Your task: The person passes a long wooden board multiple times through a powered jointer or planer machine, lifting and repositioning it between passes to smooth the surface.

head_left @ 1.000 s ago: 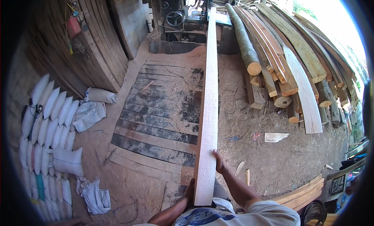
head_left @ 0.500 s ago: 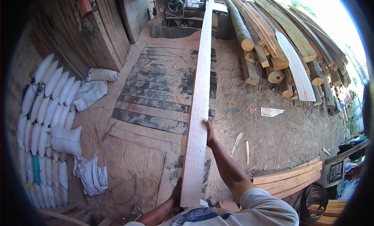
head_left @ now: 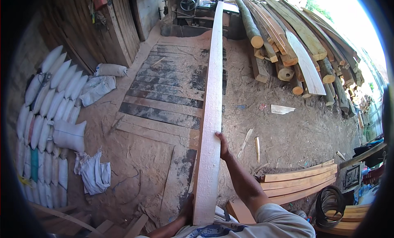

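A long, pale sawn wooden beam [head_left: 211,115] runs from against my body away to the machine at the back. My right hand [head_left: 223,145] grips its right edge partway along, thumb on top and the other fingers hidden beneath. Close to the near end, my left hand [head_left: 188,209] holds the left side from below. That hand is shadowed and partly covered by the beam.
A machine with a handwheel [head_left: 188,4] stands at the back. Logs and planks [head_left: 303,45] are piled at far right, stacked white sacks [head_left: 49,98] at left. Sawn boards [head_left: 299,180] and coiled black bands [head_left: 329,207] lie near right. Dark slats [head_left: 164,92] cross the floor.
The view has shifted slightly, with the floor and near-right boards higher in the picture. The beam's near end and my right hand appear a little lower; both hands keep their hold.
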Available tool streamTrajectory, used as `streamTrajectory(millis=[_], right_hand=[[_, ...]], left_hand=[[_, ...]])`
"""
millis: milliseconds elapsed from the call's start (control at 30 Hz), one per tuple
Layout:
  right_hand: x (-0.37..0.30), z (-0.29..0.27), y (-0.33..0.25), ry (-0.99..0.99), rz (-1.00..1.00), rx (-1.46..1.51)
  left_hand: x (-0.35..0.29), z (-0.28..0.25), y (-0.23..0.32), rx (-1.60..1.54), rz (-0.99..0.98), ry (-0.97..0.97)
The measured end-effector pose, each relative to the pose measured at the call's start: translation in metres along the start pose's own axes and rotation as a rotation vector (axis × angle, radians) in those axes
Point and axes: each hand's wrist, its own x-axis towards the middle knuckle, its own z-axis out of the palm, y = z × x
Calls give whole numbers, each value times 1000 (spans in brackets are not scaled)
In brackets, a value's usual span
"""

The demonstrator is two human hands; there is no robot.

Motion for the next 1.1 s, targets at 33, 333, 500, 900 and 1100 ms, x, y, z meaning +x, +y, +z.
streamTrajectory(millis=[33,333,500,900,1100], right_hand=[[3,0,2,5,6,-5],[54,-7,-23,42,56,-4],[97,-52,-23,102,34,-35],[177,-49,-99,85,31,-63],[237,-57,-141,138,73,-9]], left_hand=[[6,-3,-6,-15,-1,-5],[60,-14,4,41,-107,-105],[68,16,62,299,29,-22],[177,26,98,158,117,-96],[246,29,135,-179,-3,-217]])
